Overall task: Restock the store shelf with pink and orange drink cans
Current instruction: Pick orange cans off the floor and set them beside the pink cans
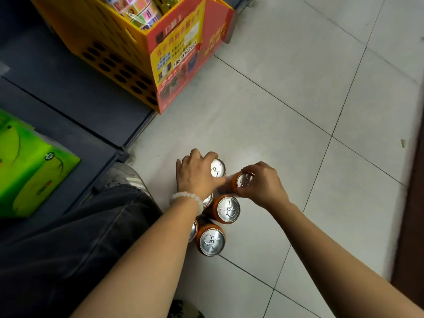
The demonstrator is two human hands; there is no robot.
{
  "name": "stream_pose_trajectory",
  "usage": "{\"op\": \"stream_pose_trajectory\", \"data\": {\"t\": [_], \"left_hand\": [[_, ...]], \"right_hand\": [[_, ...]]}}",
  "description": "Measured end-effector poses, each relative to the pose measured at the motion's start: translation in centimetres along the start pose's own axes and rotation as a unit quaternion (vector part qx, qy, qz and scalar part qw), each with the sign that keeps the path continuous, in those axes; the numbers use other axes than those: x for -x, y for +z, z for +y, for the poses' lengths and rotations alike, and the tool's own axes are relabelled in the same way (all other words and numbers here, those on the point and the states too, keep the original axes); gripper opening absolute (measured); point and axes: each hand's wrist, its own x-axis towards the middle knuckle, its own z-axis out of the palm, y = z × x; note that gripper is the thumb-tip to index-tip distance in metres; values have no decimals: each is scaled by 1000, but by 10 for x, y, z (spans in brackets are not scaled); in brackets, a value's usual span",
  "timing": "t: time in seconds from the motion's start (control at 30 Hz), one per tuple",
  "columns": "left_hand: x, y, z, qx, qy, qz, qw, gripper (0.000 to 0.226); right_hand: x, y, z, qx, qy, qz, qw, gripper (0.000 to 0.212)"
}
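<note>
Several drink cans stand upright in a cluster on the tiled floor, seen from above by their silver tops. My left hand [195, 173], with a white bead bracelet on the wrist, wraps around the far left can [218, 168]. My right hand [263, 184] grips the far right orange can [244, 180]. Two more orange cans [228, 208] [211, 241] stand nearer to me, untouched. Further cans lie partly hidden under my left wrist; their colour cannot be told.
A dark low shelf base [75, 115] runs along the left. On it sit a yellow and red cardboard display box [174, 58] and a green package [29, 166]. My dark trouser leg [68, 237] and shoe [124, 175] are at the lower left.
</note>
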Motion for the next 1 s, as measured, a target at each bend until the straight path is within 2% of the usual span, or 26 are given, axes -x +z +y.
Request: {"op": "stream_pose_trajectory", "data": {"t": [0.13,0.27,0.47,0.57,0.63,0.77,1.0], "left_hand": [[-1,-21,10,63,-26,68,995,56],[9,-56,19,104,-40,112,987,65],[48,-126,28,88,-16,176,980,56],[78,-163,30,136,-33,226,964,56],[103,-188,30,159,-38,262,951,57],[152,-242,31,133,-8,325,936,56],[239,-337,1,101,-36,376,921,42]], "right_hand": [[5,-22,-9,-13,-12,13,1000,49],[16,-55,-28,-19,-54,48,997,47],[49,-114,-73,-29,-137,98,985,45],[73,-144,-99,-62,-173,111,977,52],[94,-163,-119,-72,-208,127,967,50],[140,-193,-162,-78,-279,142,946,45],[197,-216,-254,-48,-366,128,920,44]]}}
